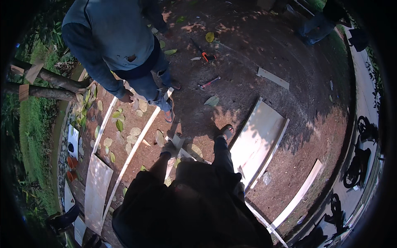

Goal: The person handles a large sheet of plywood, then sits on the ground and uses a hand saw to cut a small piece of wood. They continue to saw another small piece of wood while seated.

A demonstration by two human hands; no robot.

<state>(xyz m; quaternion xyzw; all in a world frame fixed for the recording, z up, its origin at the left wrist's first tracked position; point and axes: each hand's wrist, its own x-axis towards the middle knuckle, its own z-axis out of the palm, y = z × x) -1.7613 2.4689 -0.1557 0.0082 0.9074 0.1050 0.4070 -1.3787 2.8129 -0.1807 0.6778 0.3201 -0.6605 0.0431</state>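
My left hand (168,148), in what looks like a greyish glove, is low in front of me, closed on a short wooden strip (176,144). A second thin strip (187,154) crosses close beside it, and whether the two are joined is too small to tell. Left of the hand lies a long wooden batten (138,140), running from a co-worker's feet down toward a flat panel. My right hand does not show; my dark clothing fills the lower middle. To the right, a wide pale board (258,136) with raised long edges rests on the ground beside my sandalled foot (226,131).
A co-worker (115,37) stands at upper left. A hammer (209,82) and an orange-handled handsaw (205,56) lie on the dirt ahead. A wooden panel (97,188), a short plank (273,78) and a long plank (297,196) lie around. Motorbikes (357,167) stand far right.
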